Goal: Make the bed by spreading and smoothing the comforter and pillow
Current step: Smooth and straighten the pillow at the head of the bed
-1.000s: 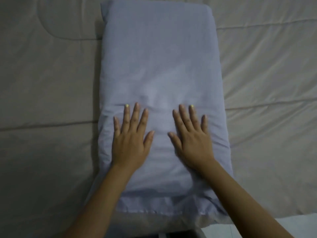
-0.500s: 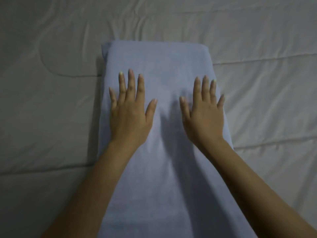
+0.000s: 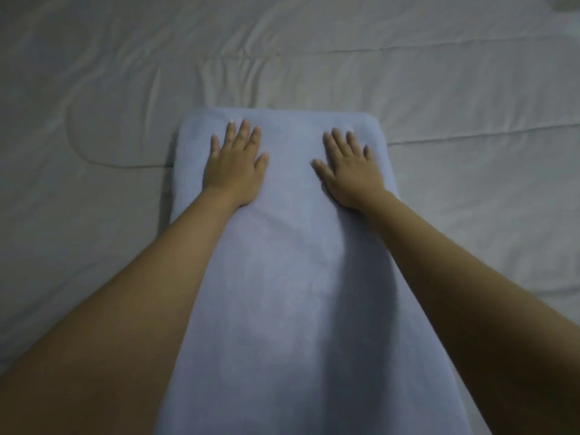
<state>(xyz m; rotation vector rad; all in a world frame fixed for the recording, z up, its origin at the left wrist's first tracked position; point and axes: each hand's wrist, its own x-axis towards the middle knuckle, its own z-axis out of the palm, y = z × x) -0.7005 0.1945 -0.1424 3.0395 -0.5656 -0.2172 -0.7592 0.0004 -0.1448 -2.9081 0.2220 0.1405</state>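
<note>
Pillow: I see the pale blue pillow [image 3: 282, 277] lying lengthwise away from me on the comforter [image 3: 94, 230], its near end running out of the bottom of the head view and its far end rounded off just past my fingertips.
Left hand: my left hand [image 3: 233, 167] lies flat, palm down, on the far left part of the pillow, fingers straight and slightly spread, thumb out toward the middle. It grips nothing; it only presses on the cloth.
Right hand: my right hand [image 3: 351, 171] lies flat in the same way on the far right part of the pillow, fingers straight, thumb pointing inward. It holds nothing.
Hands to pillow: both palms are touching the pillow top near its far edge, set apart, with a bare strip of pillow between them. Both forearms stretch over its long sides.
Comforter: grey-white, it surrounds the pillow on the left, right and far sides, with stitched seams and some creases bunched just beyond the pillow's far end.
</note>
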